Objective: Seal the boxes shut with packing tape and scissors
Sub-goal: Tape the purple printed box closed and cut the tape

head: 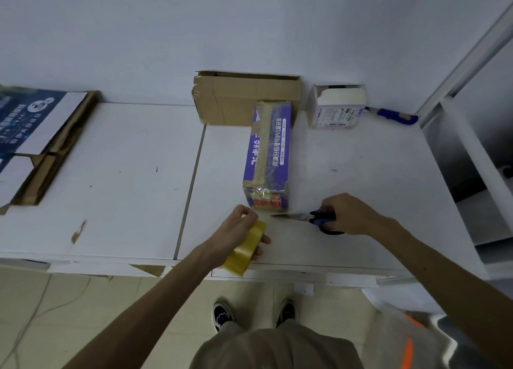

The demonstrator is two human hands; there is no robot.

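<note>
The fingers of the left hand [236, 230] grip a yellow packing-tape roll [248, 248] just before the near end of the purple cardboard box [270, 152] (long axis running away) on the white worktop [361, 174], while the right hand [349, 213] clasps blue-handled scissors [316, 217], blades pointing left between them.

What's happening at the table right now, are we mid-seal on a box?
Yes. A person stands at the white table. The left hand grips the yellow tape roll just in front of the purple box, which already has tape along its top. The right hand holds the scissors, blades pointing at the gap between roll and box. A brown box waits behind.
</note>
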